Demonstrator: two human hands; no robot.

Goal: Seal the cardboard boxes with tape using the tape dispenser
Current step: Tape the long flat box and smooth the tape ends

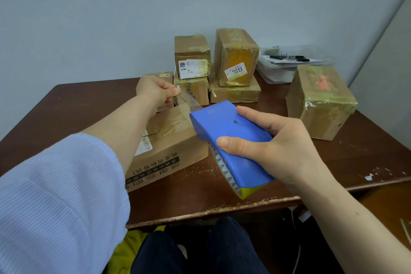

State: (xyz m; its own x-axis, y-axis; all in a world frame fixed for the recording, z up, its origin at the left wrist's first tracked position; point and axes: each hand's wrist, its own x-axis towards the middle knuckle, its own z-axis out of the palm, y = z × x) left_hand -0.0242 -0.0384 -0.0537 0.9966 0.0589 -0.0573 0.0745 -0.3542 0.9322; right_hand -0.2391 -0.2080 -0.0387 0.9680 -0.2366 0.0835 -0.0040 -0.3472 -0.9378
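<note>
The person's right hand (273, 147) grips the blue tape dispenser (224, 127), thumb on the near side and fingers curled over the far edge. It holds the dispenser tilted just above the right end of the nearest box (171, 147). The left hand (155, 92) pinches the free end of a clear strip of tape (189, 102), stretched from the dispenser's mouth above the box top. The box lies on the brown table (244, 193) under the left forearm, and some tape already shines on its top. Other boxes (192, 51) are stacked by the wall, and one more (320, 102) sits well apart to the right. To do this step well, the strip should be held taut and lined up over the seam. Its end goes down on the far edge first, then the dispenser is drawn back along the flaps so the tape does not fold onto itself
</note>
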